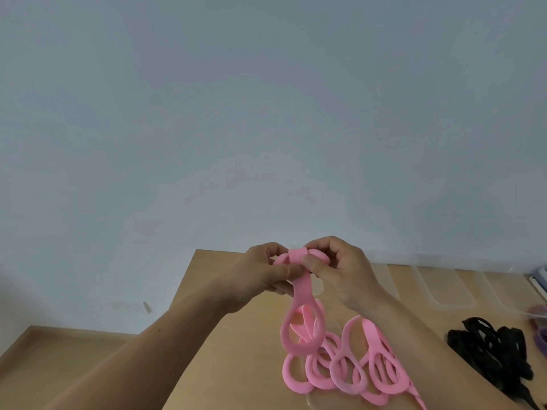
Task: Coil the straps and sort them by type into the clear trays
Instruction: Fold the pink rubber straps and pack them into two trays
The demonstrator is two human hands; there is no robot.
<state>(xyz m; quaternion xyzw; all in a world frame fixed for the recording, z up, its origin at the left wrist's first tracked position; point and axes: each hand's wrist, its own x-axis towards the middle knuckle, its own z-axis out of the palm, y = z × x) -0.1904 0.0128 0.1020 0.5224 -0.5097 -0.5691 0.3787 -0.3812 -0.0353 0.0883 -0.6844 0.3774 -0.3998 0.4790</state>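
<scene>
Strap pinched between both hands' fingers

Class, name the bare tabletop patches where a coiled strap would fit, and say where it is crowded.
Bare wood: left of the pink strap pile, to the table edge; between that pile and the black straps. Crowded: far right, around the purple straps.

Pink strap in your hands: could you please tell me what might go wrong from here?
The pink strap is coiled only at its top, pinched between left hand and right hand; a slip could let it spring open. Its hanging loop dangles over the pink pile and might snag another strap.
</scene>
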